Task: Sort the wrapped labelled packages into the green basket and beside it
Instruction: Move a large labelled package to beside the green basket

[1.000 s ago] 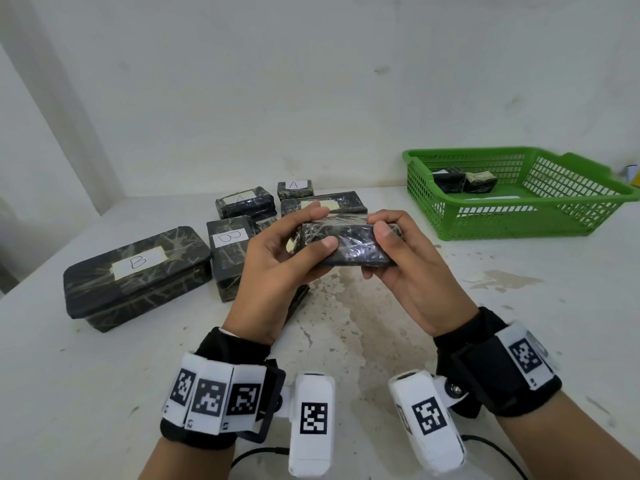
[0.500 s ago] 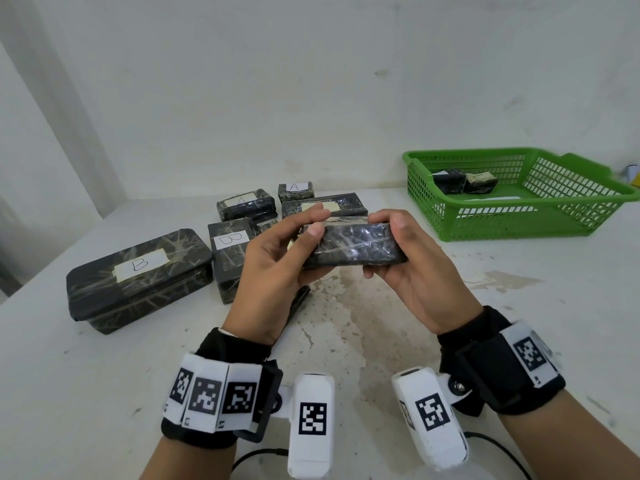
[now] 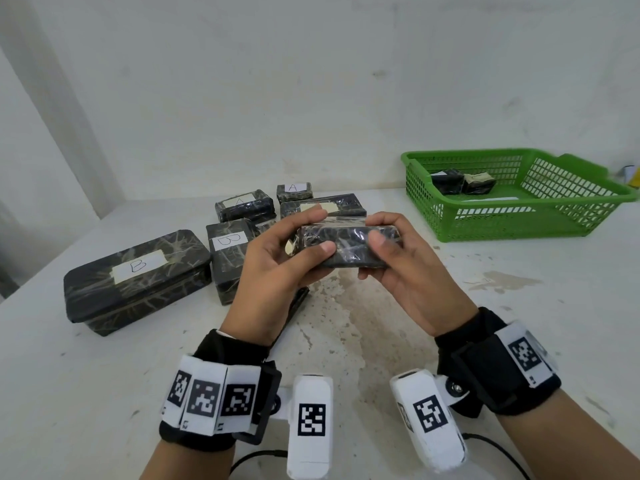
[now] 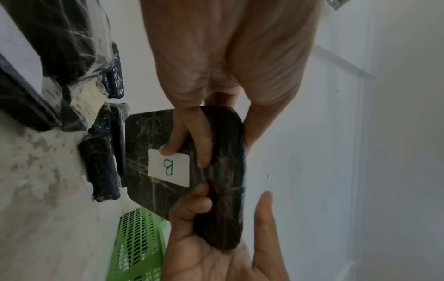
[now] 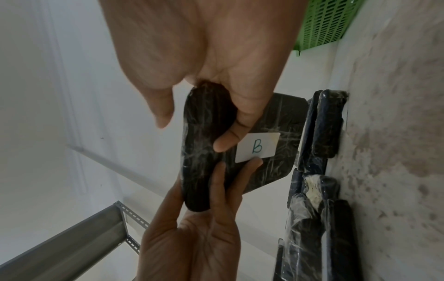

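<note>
Both my hands hold one black wrapped package above the middle of the table. My left hand grips its left end, my right hand its right end, thumbs on the near face. The wrist views show a white label marked B on the face turned away from the head camera. The green basket stands at the right back with two small wrapped packages in its far corner.
More wrapped packages lie left and behind my hands: a large one marked B, a smaller B, two marked A and one more. A white wall backs the table. A grey metal shelf shows at the side.
The package has been rocked in my hands, first tipped up on edge, then back. My right thumb has moved from its top edge down onto the near face.
</note>
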